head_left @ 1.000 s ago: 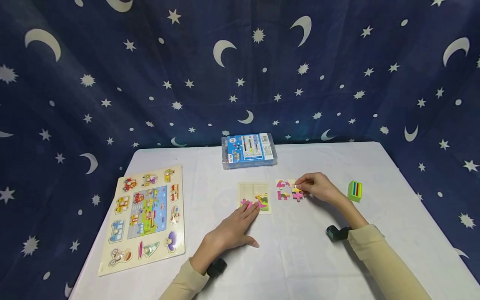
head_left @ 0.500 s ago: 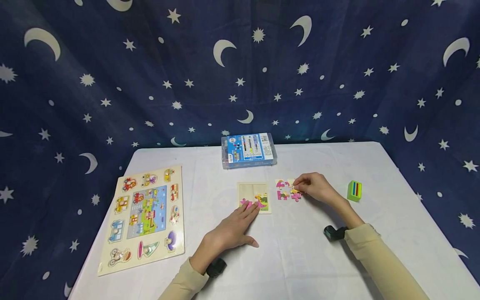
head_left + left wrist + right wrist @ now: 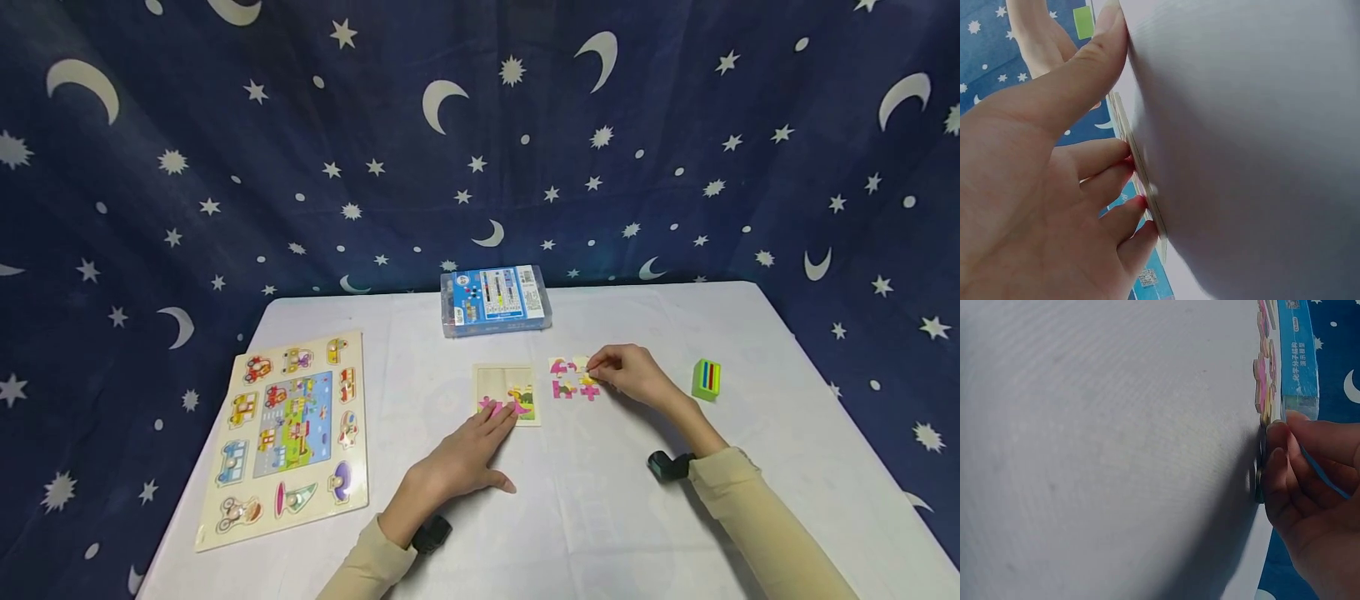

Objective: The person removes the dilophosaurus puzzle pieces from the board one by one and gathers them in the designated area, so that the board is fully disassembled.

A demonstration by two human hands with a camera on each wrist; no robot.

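Observation:
A small wooden puzzle tray (image 3: 504, 374) lies mid-table, with pink and dinosaur-patterned pieces (image 3: 524, 397) in its lower part. My left hand (image 3: 468, 456) rests its extended fingertips on the tray's lower edge and the pink pieces; the left wrist view shows those fingers over the tray edge (image 3: 1141, 169). Right of the tray, several loose jigsaw pieces (image 3: 564, 389) lie in a cluster on the cloth. My right hand (image 3: 633, 373) pinches a jigsaw piece at the cluster's right side, partly covered by the fingertips. In the right wrist view, thumb and fingers (image 3: 1279, 450) meet at the pieces.
A large wooden vehicle peg puzzle (image 3: 225, 521) lies on the left. Behind the tray sits a clear box with a blue label (image 3: 495, 300). A green block with coloured stripes (image 3: 707, 380) stands to the right. A starry curtain (image 3: 480, 100) hangs behind the white table.
My right hand has moved slightly left, and the piece at its fingers has shifted closer to the other loose pieces. The left hand stays in place on the tray.

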